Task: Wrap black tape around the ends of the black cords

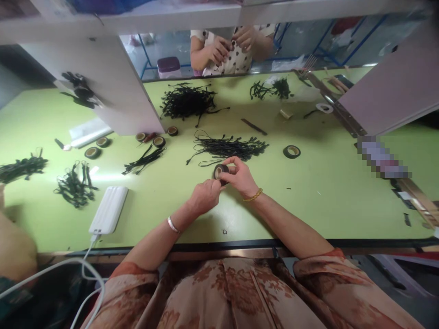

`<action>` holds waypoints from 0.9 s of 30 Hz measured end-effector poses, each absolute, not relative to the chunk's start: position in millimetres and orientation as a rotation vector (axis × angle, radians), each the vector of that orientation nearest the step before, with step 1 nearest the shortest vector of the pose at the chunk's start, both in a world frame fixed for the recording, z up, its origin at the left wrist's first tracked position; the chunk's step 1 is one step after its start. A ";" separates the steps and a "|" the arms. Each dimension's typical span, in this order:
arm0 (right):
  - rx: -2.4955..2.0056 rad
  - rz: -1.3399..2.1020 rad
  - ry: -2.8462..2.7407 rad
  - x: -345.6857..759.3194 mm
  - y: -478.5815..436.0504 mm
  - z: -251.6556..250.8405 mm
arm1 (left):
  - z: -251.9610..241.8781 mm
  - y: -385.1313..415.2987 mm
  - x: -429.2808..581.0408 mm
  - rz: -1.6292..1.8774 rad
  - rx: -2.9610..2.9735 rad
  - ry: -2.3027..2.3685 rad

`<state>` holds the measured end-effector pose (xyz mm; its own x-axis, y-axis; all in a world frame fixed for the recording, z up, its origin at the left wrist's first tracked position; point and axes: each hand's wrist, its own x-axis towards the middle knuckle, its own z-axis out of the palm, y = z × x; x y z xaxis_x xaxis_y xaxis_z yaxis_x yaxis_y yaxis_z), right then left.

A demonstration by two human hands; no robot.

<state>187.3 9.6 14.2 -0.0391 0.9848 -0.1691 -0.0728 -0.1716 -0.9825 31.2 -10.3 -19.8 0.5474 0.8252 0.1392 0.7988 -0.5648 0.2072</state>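
Note:
A roll of black tape (220,171) is held up on its edge in my right hand (242,177), whose thumb and fingers grip its right side. My left hand (207,195) is closed in a pinch against the roll's lower edge, and what lies between its fingertips is hidden. Just beyond both hands a loose bundle of thin black cables (229,147) lies spread on the green table (274,201). To the right of that bundle another black tape roll (291,151) lies flat.
A white power bank (109,210) with a white cable sits at left. Several tape rolls (159,141) and smaller cable bundles (76,185) lie near the left upright panel (126,87). A big cable pile (188,101) lies farther back. Across the table stands a person (228,52).

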 end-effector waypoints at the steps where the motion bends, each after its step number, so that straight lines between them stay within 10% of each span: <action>1: -1.231 1.382 -1.041 187.3 9.3 15.6 | -18.7 -10.5 32.9 0.308 2.590 1.420; 27: -1.097 0.435 -2.008 195.8 3.1 4.8 | -9.1 19.2 10.7 0.981 0.917 1.042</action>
<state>195.8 3.1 4.8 -0.3135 0.8211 0.4771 0.5499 0.5665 -0.6137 10.7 19.2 -9.1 0.1998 0.9456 -0.2568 -0.1990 0.2958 0.9343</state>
